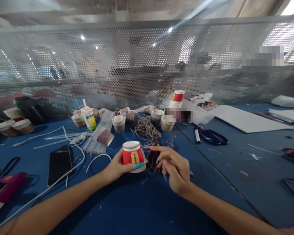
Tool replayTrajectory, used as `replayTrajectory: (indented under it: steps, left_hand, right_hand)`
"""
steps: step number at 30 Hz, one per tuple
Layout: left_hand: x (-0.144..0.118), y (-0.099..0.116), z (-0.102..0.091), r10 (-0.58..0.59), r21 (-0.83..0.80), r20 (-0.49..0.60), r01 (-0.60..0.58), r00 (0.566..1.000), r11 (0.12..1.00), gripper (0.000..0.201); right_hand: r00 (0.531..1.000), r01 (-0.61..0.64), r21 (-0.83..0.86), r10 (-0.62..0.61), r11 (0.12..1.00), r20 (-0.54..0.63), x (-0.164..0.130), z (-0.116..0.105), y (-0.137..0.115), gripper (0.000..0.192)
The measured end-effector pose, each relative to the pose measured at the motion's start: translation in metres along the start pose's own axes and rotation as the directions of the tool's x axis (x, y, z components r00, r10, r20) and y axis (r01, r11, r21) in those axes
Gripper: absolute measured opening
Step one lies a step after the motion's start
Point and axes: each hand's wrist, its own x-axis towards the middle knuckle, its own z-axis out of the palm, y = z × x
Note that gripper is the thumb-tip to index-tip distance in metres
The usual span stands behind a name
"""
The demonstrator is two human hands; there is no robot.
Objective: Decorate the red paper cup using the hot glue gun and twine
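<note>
Left hand (pixel 116 168) clamped around an upside-down red paper cup (pixel 133 156), thumb with a teal nail pressed across its front, base up, resting on the blue table (pixel 137 205) near the centre of view. Right hand (pixel 175 166) apart from the cup, fingers loosely spread and holding nothing, tips touching a dark red ring-like piece (pixel 152 159) at 3 o'clock of the cup. No cord on the held cup yet, so by the look of it wrapping barely begun. Already wound in brownish cord, judging by colour: roughly five cups in a row at 12 o'clock, among them one (pixel 119 123), one (pixel 157 116) and one (pixel 78 119); three more at 9 to 10 o'clock by the left edge (pixel 21 126). One short stack of bare red cups (pixel 176 98) at 1 o'clock, so more apparently left. One loose tangle of cord (pixel 147 130) at 12 o'clock. One phone (pixel 60 163) at 9 o'clock, one drink carton (pixel 89 118) at 11 o'clock. Two pairs of scissors: blue-handled (pixel 212 135) at 2 o'clock, black-handled (pixel 3 168) at 9 o'clock. One pink glue gun (pixel 5 192) at 8 o'clock.
</note>
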Motion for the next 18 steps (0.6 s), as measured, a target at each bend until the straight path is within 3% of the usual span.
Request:
replayTrajectory:
  steps: [2, 4, 6, 8, 14, 18]
  left_hand:
    - [-0.0002, 0.0008, 0.0024, -0.002, 0.004, -0.004, 0.002, 1.0, 1.0, 0.058]
    - [-0.0005, 0.0021, 0.005, 0.006, 0.001, 0.014, -0.006, 1.0, 1.0, 0.058]
    - [-0.001, 0.0035, 0.007, 0.019, 0.002, 0.038, -0.019, 0.999, 1.0, 0.061]
    - [-0.0014, 0.0047, 0.0078, 0.02, 0.012, 0.057, -0.021, 0.998, 1.0, 0.061]
    - [-0.0016, 0.0045, 0.0062, 0.023, 0.028, 0.077, -0.025, 0.997, 0.999, 0.06]
    - [-0.0014, 0.0021, 0.004, 0.012, 0.022, 0.046, -0.013, 0.999, 1.0, 0.061]
  right_hand:
    - [1.0, 0.01, 0.005, -0.01, 1.0, -0.007, 0.0007, 0.0004, -0.0008, 0.021]
    - [0.99, 0.043, 0.008, -0.044, 0.999, 0.133, 0.0017, 0.0011, -0.0035, 0.019]
    - [0.947, 0.081, 0.023, -0.084, 0.996, 0.312, 0.0024, 0.0021, -0.0065, 0.018]
    - [0.911, 0.091, 0.022, -0.092, 0.996, 0.401, 0.0026, 0.0032, -0.0081, 0.018]
    - [0.907, 0.076, -0.041, -0.051, 0.996, 0.419, 0.0022, 0.0034, -0.0068, 0.019]
    - [0.944, 0.109, -0.097, -0.072, 0.989, 0.322, 0.0017, 0.0015, -0.0067, 0.019]
